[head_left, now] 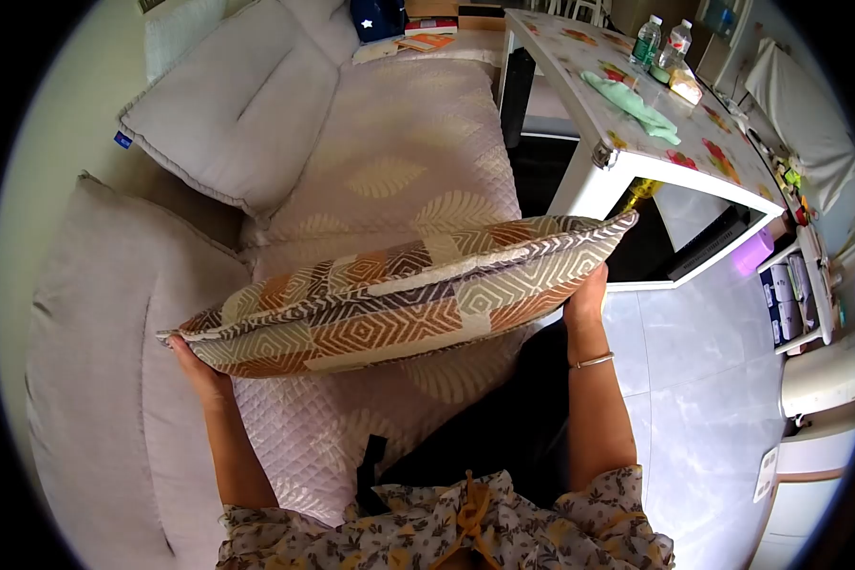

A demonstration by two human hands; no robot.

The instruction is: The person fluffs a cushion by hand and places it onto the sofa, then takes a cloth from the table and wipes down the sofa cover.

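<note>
A patterned cushion (399,299) in brown, orange and cream is held up over the sofa seat, its edge turned toward me. My left hand (198,369) grips its left corner, with the thumb showing at the near side. Around the right end is my right hand (587,296), its fingers mostly hidden behind the fabric. A bracelet (593,361) circles the right wrist. The cushion spans between both hands and tilts upward to the right. Beneath it lies the quilted sofa cover (351,190) with leaf shapes.
Grey back cushions (228,104) line the sofa's left side. To the right stands a white-framed table (565,66) bearing plastic bottles (647,43), a green cloth (632,104) and a tissue pack (685,87). Books (426,42) lie at the sofa's far end. Grey tiled floor (703,380) extends on the right.
</note>
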